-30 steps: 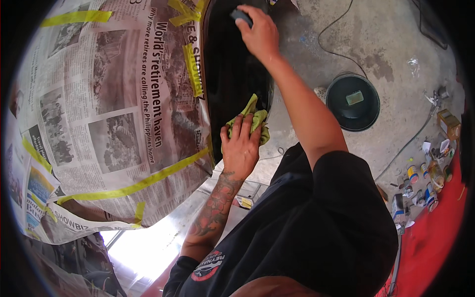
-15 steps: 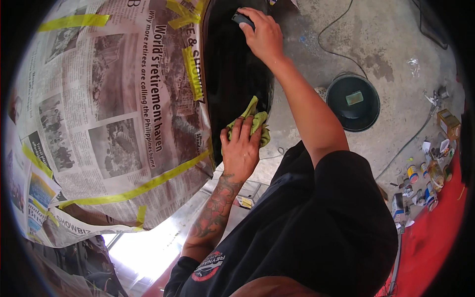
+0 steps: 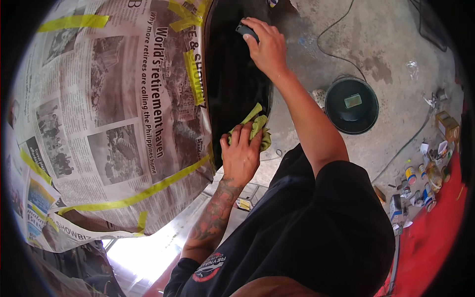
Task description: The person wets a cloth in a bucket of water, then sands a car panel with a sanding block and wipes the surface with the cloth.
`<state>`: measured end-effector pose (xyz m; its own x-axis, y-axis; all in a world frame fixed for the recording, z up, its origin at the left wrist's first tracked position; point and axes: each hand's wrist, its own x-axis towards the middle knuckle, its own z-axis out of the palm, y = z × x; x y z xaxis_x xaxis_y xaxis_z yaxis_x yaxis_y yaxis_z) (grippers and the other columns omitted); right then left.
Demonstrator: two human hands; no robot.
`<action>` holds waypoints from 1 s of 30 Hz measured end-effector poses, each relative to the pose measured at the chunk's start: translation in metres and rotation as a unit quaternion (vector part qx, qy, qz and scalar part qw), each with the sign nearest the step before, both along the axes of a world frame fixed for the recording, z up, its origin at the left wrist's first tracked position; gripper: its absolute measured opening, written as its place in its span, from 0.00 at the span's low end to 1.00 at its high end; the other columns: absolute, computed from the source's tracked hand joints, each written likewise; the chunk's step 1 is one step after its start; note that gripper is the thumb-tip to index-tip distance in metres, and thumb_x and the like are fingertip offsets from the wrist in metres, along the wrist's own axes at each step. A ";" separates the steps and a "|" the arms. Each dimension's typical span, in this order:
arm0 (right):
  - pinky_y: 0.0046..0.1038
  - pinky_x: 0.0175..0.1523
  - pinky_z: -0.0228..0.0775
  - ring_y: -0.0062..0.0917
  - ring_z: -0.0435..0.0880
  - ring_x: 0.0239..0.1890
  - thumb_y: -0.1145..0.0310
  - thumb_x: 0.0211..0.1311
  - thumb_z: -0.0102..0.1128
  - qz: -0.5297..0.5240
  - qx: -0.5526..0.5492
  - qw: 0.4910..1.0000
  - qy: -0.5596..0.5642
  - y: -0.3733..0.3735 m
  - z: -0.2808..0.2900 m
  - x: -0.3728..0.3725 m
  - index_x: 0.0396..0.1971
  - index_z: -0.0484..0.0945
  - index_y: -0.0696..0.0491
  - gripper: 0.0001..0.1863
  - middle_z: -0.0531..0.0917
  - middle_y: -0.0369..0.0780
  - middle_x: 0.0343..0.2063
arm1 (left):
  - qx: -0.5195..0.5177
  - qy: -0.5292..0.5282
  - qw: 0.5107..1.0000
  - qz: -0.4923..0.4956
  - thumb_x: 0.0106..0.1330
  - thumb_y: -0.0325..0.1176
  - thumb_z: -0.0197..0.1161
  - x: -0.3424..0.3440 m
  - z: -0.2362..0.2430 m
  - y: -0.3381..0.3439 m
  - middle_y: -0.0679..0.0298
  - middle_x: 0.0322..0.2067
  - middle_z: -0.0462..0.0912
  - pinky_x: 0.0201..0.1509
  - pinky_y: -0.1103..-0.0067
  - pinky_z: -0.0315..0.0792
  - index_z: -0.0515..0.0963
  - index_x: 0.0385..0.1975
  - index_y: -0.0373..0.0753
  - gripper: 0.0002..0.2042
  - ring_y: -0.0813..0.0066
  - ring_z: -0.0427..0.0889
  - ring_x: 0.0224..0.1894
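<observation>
My right hand (image 3: 269, 50) is closed around a small dark grey block, seemingly a sanding block (image 3: 246, 31), pressed on the far part of a glossy black car panel (image 3: 230, 74). Nearer to me, my left hand (image 3: 240, 157) grips a crumpled yellow-green cloth (image 3: 259, 132) against the same panel. Part of the cloth sticks out beyond the fingers. Newspaper sheets (image 3: 74, 111) cover the surface left of the panel, held by strips of yellow masking tape (image 3: 148, 192).
Right of my right arm, a dark bucket (image 3: 374, 119) stands on the concrete floor (image 3: 396, 59), with a pale greenish rectangular block (image 3: 353, 101) inside. A cable (image 3: 326, 47) runs behind it. Several cans and bottles (image 3: 420, 185) and a brown box (image 3: 447, 126) lie at far right.
My right hand has slid slightly nearer and to the right with the block. My left hand stays nearly in place on the cloth, whose loose end has shifted a little.
</observation>
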<state>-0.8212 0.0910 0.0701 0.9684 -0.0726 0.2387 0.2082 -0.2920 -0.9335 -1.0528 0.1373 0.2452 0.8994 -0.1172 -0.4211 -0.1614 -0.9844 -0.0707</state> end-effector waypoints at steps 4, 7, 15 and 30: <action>0.39 0.57 0.71 0.40 0.80 0.52 0.68 0.61 0.62 -0.003 0.008 1.000 0.016 -0.004 0.009 0.000 0.53 0.80 0.47 0.19 0.82 0.39 0.53 | -0.004 -0.002 1.000 0.004 0.53 0.29 0.67 -0.004 0.002 -0.001 0.60 0.57 0.74 0.60 0.58 0.62 0.80 0.53 0.44 0.24 0.60 0.70 0.60; 0.37 0.55 0.72 0.38 0.81 0.49 0.66 0.61 0.63 -0.011 0.007 1.000 0.026 -0.008 0.020 -0.010 0.53 0.81 0.43 0.19 0.83 0.34 0.53 | 0.001 -0.004 1.000 0.007 0.59 0.31 0.62 -0.010 0.005 -0.004 0.60 0.56 0.75 0.57 0.58 0.63 0.81 0.53 0.44 0.19 0.61 0.71 0.59; 0.37 0.57 0.71 0.40 0.81 0.50 0.67 0.60 0.64 0.005 0.001 1.000 0.013 -0.003 0.016 -0.008 0.53 0.81 0.45 0.20 0.82 0.38 0.54 | -0.045 0.028 0.998 0.033 0.48 0.30 0.70 -0.035 0.008 -0.009 0.58 0.57 0.73 0.54 0.61 0.63 0.79 0.54 0.45 0.27 0.57 0.71 0.56; 0.40 0.58 0.71 0.43 0.80 0.51 0.70 0.61 0.61 0.024 0.002 1.000 0.015 -0.005 0.021 -0.015 0.58 0.77 0.46 0.23 0.81 0.43 0.55 | -0.074 0.031 0.995 0.051 0.49 0.31 0.70 -0.057 0.006 -0.011 0.59 0.55 0.74 0.52 0.64 0.63 0.78 0.58 0.48 0.30 0.61 0.71 0.53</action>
